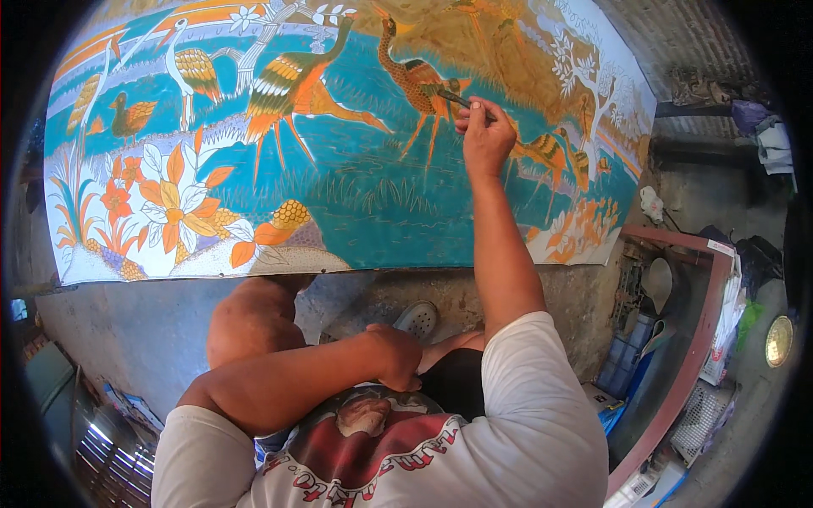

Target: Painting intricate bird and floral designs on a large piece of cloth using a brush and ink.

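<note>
A large painted cloth (373,229) spreads before me, with long-legged birds on blue-green water, orange flowers and white parts still in outline. My right hand (489,140) reaches up over it and pinches a dark paintbrush (455,98) between thumb and fingers. The brush points left, its tip at the body of an orange-and-brown bird (420,85) near the top middle; whether it touches is hard to make out. Low in front of my body, my left hand (395,356) rests by my lap, wrist bent. Only its back shows clearly, and its fingers are mostly hidden.
Below the cloth's near edge lie a concrete floor (127,330) and a grey clog (417,320). On the right, a reddish frame (690,394) stands beside a blue crate (624,356) and assorted clutter. Slatted material (114,453) is at the lower left.
</note>
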The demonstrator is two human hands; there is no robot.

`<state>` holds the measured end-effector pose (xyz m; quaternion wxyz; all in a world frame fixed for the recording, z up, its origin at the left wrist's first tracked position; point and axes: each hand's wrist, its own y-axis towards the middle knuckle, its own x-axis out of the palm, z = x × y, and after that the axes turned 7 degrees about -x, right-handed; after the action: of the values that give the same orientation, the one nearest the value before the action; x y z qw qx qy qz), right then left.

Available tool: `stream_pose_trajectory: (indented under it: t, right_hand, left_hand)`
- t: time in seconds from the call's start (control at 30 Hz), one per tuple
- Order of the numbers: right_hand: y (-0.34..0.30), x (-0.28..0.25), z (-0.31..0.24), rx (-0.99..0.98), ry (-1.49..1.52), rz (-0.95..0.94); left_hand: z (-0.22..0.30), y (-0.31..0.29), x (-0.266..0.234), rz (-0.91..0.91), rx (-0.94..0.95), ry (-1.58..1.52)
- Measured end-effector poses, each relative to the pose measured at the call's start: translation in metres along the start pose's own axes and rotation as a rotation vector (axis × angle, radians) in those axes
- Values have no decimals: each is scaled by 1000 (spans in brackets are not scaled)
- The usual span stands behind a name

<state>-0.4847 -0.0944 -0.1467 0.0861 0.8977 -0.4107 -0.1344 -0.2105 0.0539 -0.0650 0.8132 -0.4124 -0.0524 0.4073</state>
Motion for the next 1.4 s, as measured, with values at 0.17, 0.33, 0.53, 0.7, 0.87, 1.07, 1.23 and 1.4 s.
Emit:
stream_pose_trajectory:
  t: [0.17,0.33,0.53,0.7,0.87,1.07,1.23,1.4]
  right_hand:
    - [-4,10,-2,-17,-11,-61]
    - [-2,19,2,17,73,-32]
    - [0,27,7,105,190,14]
    - [0,30,5,155,148,-4]
    - [1,27,9,169,165,14]
    - [3,25,12,153,158,16]
    - [5,22,18,150,154,23]
    - [8,18,26,123,169,43]
  left_hand:
    - [0,3,0,-78,-11,49]
    - [1,-2,-3,-8,-11,35]
    - [1,1,-2,-48,-16,46]
    - [2,2,-4,-114,-39,34]
    - [3,-1,-4,-36,-17,40]
    - [4,-4,-7,-48,-26,53]
    - [3,2,-3,-71,-37,32]
    - [0,7,2,-95,-27,23]
